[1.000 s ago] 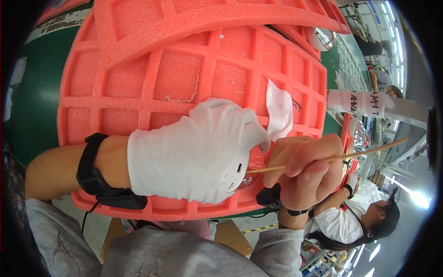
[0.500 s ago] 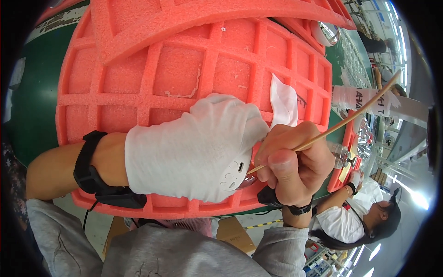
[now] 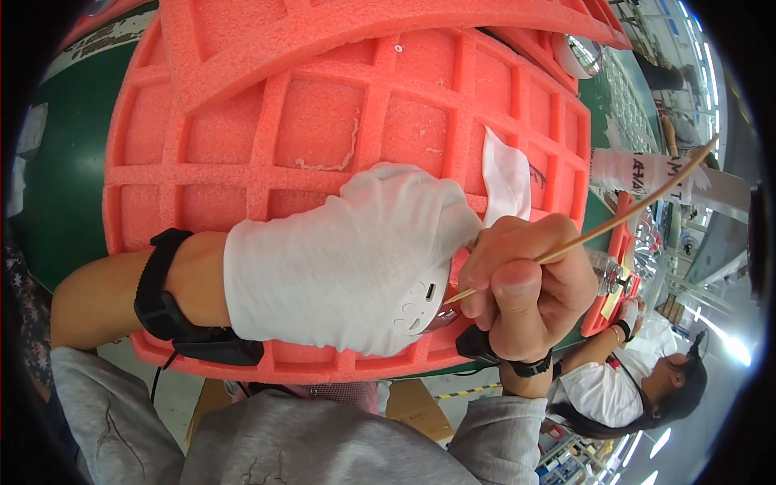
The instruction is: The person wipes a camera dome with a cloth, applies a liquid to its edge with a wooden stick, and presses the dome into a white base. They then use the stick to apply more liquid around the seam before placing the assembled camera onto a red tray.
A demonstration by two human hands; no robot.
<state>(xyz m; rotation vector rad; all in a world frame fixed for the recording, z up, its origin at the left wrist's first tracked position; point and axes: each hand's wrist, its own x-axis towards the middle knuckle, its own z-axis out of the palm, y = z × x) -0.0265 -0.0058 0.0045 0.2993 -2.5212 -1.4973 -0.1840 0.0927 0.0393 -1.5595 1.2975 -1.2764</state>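
My left hand (image 3: pixel 347 250), in a white glove, is closed around a white rounded device (image 3: pixel 415 310). Most of the device is hidden by the glove; its edge shows a small dark slot and round outlines. A glossy, dark reddish surface (image 3: pixel 441 318) curves beside that edge. In my bare right hand (image 3: pixel 529 287) a thin wooden stick (image 3: pixel 630 212) is pinched between thumb and fingers. Its lower tip meets the device near the border of white and glossy surface, while the long end slants up to the right. Both hands are close together above a pink foam tray (image 3: pixel 315 121).
A strip of white cloth or paper (image 3: pixel 505 174) lies on the tray beyond my right hand. Another foam piece (image 3: pixel 388 18) overlaps the far side. A clear bottle with a metal top (image 3: pixel 612 275) stands to the right. Further right, another person (image 3: pixel 618 384) sits at the green bench.
The view has shifted slightly, so everything sits a little further right. The stick's tip stays at the device's edge, and both hands keep their holds.
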